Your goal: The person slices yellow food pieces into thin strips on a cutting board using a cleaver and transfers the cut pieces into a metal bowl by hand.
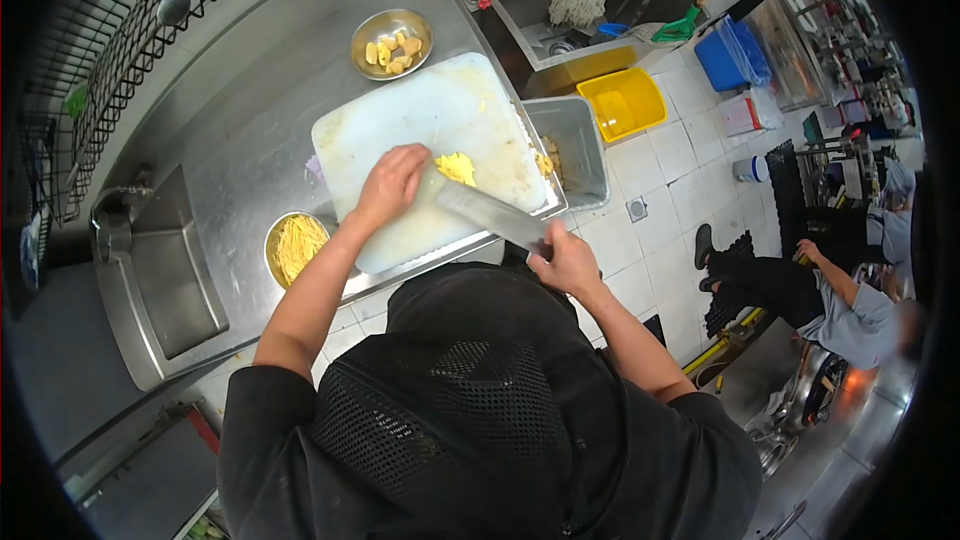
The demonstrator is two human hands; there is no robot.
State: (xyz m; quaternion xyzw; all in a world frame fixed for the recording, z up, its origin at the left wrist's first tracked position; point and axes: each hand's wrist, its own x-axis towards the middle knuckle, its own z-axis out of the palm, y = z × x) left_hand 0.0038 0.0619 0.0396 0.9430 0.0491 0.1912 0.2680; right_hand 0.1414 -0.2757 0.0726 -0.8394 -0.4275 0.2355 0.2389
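Observation:
My right hand [566, 260] is wrapped round the handle of a broad cleaver [492, 215], whose blade reaches left over the white cutting board [400, 120]. Beside the blade tip lies a small heap of yellow slices [456, 169]. My left hand [396, 181] is over the board, left of the heap, with its fingers bent and close together; whether anything is under them is hidden. Behind the board a metal bowl [357, 48] holds peeled yellow pieces. Another metal bowl [270, 258], full of thin yellow strips, stands at the board's left.
A grey bin [590, 155] with scraps stands right of the board, near a yellow tub [625, 105]. A sink [540, 10] with a mop is behind; another sink [170, 275] is left. At the far right, a person [850, 315] works beside a stove.

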